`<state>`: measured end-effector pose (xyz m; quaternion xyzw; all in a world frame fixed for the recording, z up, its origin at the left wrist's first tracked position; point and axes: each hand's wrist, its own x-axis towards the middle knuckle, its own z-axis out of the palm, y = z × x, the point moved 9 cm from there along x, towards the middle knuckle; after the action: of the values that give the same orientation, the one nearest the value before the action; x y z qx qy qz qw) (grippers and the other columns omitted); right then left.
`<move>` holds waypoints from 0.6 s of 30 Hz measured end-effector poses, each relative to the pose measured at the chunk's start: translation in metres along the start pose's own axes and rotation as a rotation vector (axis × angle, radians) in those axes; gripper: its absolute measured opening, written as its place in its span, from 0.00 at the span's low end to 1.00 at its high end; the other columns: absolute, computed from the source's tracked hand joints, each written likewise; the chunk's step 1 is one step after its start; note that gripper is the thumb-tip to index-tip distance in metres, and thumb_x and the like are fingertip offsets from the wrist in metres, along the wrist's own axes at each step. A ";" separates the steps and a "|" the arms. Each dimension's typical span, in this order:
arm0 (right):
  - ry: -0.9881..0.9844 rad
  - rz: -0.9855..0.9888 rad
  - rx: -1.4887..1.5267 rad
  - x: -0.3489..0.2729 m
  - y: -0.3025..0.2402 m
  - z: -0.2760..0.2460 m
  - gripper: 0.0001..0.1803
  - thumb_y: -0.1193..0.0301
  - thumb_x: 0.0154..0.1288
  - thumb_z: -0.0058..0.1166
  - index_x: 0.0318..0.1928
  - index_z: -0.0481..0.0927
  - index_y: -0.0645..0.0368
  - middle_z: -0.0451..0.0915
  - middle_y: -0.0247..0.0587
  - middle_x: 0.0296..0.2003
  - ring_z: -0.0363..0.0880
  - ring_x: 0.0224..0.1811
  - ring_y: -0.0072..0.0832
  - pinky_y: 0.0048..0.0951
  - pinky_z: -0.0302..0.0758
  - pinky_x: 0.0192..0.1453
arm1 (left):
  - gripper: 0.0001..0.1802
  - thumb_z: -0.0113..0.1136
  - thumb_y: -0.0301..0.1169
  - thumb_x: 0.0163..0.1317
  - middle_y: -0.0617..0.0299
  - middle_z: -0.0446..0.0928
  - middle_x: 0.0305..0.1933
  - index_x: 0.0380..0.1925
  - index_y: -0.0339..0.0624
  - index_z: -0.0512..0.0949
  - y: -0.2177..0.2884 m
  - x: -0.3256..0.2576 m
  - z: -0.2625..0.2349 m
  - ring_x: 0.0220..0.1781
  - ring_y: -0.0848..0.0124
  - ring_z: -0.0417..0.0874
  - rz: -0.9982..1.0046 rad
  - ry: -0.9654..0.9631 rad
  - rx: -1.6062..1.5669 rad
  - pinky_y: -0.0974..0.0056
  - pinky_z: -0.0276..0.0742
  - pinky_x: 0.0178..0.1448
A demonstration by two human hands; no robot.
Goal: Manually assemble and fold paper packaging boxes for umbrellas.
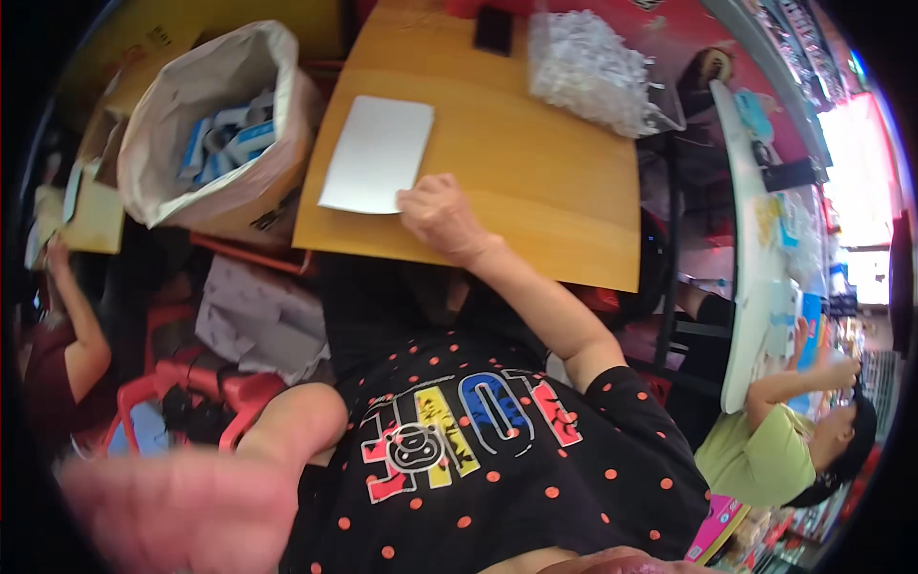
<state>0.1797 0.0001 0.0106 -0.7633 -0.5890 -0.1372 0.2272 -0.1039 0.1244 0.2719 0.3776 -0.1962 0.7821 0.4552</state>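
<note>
A stack of white paper sheets lies flat on the wooden table, left of its middle. My right hand is closed at the near right corner of the stack, thumb and fingers pinched on its edge. My left hand is raised low on the left, off the table and close to the camera. Motion smears its fingers, and nothing can be made out in it.
A clear plastic bag of white curled pieces lies at the far right, near a black phone. Left of the table stands a large pale sack with blue-and-white pieces. A red chair and co-workers flank me.
</note>
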 end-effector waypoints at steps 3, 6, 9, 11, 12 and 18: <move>0.007 -0.036 0.062 0.005 -0.007 0.003 0.06 0.73 0.56 0.54 0.35 0.79 0.58 0.80 0.34 0.33 0.75 0.38 0.30 0.34 0.68 0.44 | 0.31 0.45 0.52 0.66 0.51 0.77 0.37 0.38 0.27 0.75 -0.041 -0.042 0.019 0.44 0.55 0.78 -0.326 0.172 -0.335 0.54 0.79 0.47; 0.075 0.015 0.100 0.001 0.000 -0.010 0.02 0.76 0.53 0.53 0.27 0.74 0.56 0.76 0.33 0.29 0.74 0.35 0.32 0.33 0.68 0.42 | 0.17 0.58 0.43 0.61 0.62 0.78 0.44 0.39 0.39 0.78 -0.084 -0.099 -0.028 0.48 0.65 0.76 -0.946 0.106 -0.040 0.55 0.68 0.62; 0.080 0.017 0.158 0.000 0.000 -0.011 0.02 0.76 0.54 0.52 0.30 0.75 0.57 0.78 0.33 0.34 0.74 0.36 0.32 0.32 0.69 0.41 | 0.16 0.48 0.38 0.68 0.53 0.79 0.42 0.41 0.34 0.76 -0.115 -0.176 -0.102 0.45 0.67 0.80 -1.266 0.116 0.197 0.62 0.77 0.50; 0.066 0.012 0.146 0.000 -0.001 -0.013 0.03 0.76 0.55 0.51 0.32 0.76 0.58 0.78 0.35 0.37 0.75 0.37 0.33 0.34 0.70 0.42 | 0.15 0.48 0.36 0.69 0.55 0.80 0.39 0.40 0.35 0.77 -0.123 -0.234 -0.140 0.40 0.67 0.81 -1.534 0.191 0.297 0.64 0.77 0.47; 0.055 0.026 0.159 -0.001 0.001 -0.014 0.04 0.77 0.55 0.52 0.33 0.76 0.58 0.79 0.36 0.38 0.76 0.38 0.34 0.34 0.72 0.43 | 0.14 0.49 0.36 0.69 0.55 0.80 0.38 0.39 0.36 0.77 -0.124 -0.257 -0.151 0.39 0.67 0.81 -1.633 0.225 0.305 0.65 0.77 0.45; 0.314 -0.109 0.215 -0.009 0.003 -0.067 0.12 0.80 0.54 0.53 0.41 0.80 0.65 0.80 0.50 0.45 0.82 0.43 0.41 0.34 0.79 0.45 | 0.24 0.49 0.47 0.68 0.49 0.80 0.44 0.46 0.34 0.75 -0.134 -0.329 -0.161 0.44 0.61 0.83 -1.990 0.330 0.061 0.60 0.81 0.46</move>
<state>0.1836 -0.0420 0.0631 -0.6708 -0.5981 -0.2029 0.3887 0.0435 0.1117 -0.0891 0.2681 0.2936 0.0940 0.9127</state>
